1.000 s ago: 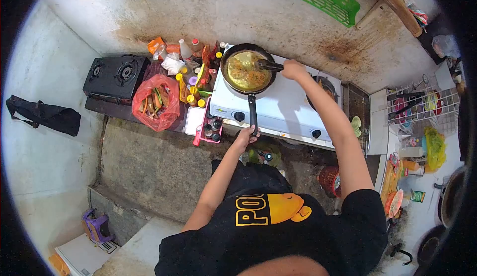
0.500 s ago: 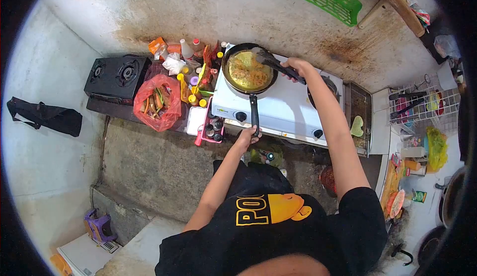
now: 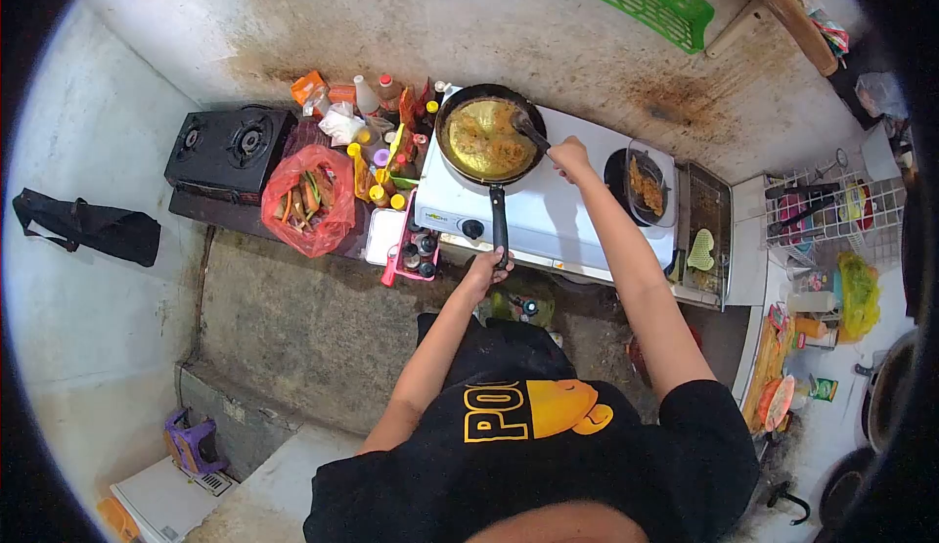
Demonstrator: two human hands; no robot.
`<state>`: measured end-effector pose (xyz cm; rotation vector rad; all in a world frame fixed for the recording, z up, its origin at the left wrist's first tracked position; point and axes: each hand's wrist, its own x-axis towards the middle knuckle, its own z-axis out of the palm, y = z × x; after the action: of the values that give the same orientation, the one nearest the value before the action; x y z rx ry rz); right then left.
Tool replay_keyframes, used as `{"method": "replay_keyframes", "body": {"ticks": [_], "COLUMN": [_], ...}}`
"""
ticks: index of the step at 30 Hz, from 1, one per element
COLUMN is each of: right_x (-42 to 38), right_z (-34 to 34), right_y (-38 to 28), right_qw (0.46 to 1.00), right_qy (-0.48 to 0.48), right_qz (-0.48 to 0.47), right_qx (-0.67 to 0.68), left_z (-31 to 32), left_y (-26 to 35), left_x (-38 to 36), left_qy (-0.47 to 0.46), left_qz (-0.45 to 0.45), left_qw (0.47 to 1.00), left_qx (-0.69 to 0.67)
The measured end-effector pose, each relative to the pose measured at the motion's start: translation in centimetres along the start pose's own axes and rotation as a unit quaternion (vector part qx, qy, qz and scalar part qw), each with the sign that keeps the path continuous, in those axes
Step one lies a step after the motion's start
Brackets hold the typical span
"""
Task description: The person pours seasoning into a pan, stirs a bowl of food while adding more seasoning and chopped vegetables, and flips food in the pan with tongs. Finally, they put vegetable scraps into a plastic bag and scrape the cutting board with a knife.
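Observation:
My left hand (image 3: 486, 271) is closed around the end of the black handle of a frying pan (image 3: 443, 140), which sits on the left side of the white gas stove (image 3: 577, 205). Yellow oil and browned frying pieces (image 3: 509, 155) lie in the pan. My right hand (image 3: 570, 158) grips a black spatula (image 3: 531, 132), its blade reaching into the pan's right side. To the right of that hand, a small dark pan (image 3: 616, 173) on the stove holds golden fried food (image 3: 646, 189).
Bottles and seasoning packets (image 3: 380, 157) crowd the counter left of the stove. Beyond them are a red plastic bag (image 3: 284, 235) of vegetables and a black two-burner stove (image 3: 217, 157). A wire rack (image 3: 729, 240) adjoins the stove's right end.
My right hand has moved slightly left and down, with the spatula now deeper in the pan. The small pan of fried food has come into fuller view. My left hand stays put.

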<state>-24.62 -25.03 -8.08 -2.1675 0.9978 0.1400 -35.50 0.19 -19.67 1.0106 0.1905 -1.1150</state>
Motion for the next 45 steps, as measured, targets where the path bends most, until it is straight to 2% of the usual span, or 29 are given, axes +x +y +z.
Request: {"method": "replay_keyframes", "body": {"ticks": [1,3,4,6,7,9,10,14,20,22,26,28,33,35,39,41,45], "right_x": [0.4,2.8,3.5,2.6,2.0,0.1,-1.0,-1.3,-1.9,-1.4,-5.0,-6.4,-8.5,-8.2,-7.3,-7.9,-9.3], "right_z": [0.8,3.0,2.8,1.3,0.5,-1.0,-1.2,0.5,0.7,0.8,-0.3,-0.2,1.0,0.7,1.2,0.6,-0.2], "right_y": [0.7,2.1,2.2,0.8,0.1,-1.4,-1.7,-0.6,0.5,1.8,2.3,2.6,2.4,2.4,4.3,4.6,4.5], "right_qw": [1.0,0.986,0.985,0.996,0.996,0.999,0.999,0.998,0.999,0.985,0.983,0.979,0.981,0.982,0.978,0.985,0.991], "right_qy": [0.0,0.136,0.138,0.052,0.052,-0.023,-0.011,0.002,-0.021,0.048,0.051,0.003,0.019,-0.048,-0.018,0.003,-0.018], "right_qz": [0.003,-0.083,-0.083,-0.04,-0.041,0.043,0.042,0.052,-0.003,-0.105,-0.112,-0.105,-0.082,-0.075,-0.094,-0.085,-0.06], "right_qx": [0.002,-0.057,-0.055,-0.059,-0.057,-0.005,0.03,0.028,-0.035,-0.124,-0.138,-0.176,-0.173,-0.169,-0.183,-0.149,-0.114], "left_z": [0.1,0.5,0.4,-0.1,-0.2,-0.4,-0.4,0.0,0.3,0.4,0.1,0.4,0.4,0.3,-0.1,-0.8,-2.4], "left_y": [-0.2,-0.1,0.1,0.0,-0.1,-0.3,-0.4,-0.5,-0.2,0.0,-0.4,0.1,-0.1,-0.4,-0.4,-0.2,-0.3], "left_x": [0.0,0.0,-0.1,-0.1,0.0,0.3,0.4,0.4,0.0,0.1,-0.1,-0.4,-0.5,-0.4,-1.1,-1.8,-2.6], "left_qy": [0.0,0.031,0.03,-0.017,-0.016,-0.011,-0.011,0.007,0.01,0.021,0.012,0.007,0.001,0.016,0.054,0.072,0.077], "left_qz": [-0.003,-0.011,-0.01,0.003,0.003,0.003,0.0,0.004,-0.005,-0.009,-0.002,-0.002,0.021,0.026,0.063,0.073,0.104], "left_qw": [1.0,0.999,0.999,1.0,1.0,1.0,1.0,1.0,1.0,1.0,1.0,1.0,1.0,0.999,0.997,0.994,0.991], "left_qx": [0.002,0.006,0.009,-0.014,-0.012,-0.013,-0.013,0.002,-0.006,-0.012,-0.01,-0.004,0.0,0.013,0.007,0.034,0.047]}}
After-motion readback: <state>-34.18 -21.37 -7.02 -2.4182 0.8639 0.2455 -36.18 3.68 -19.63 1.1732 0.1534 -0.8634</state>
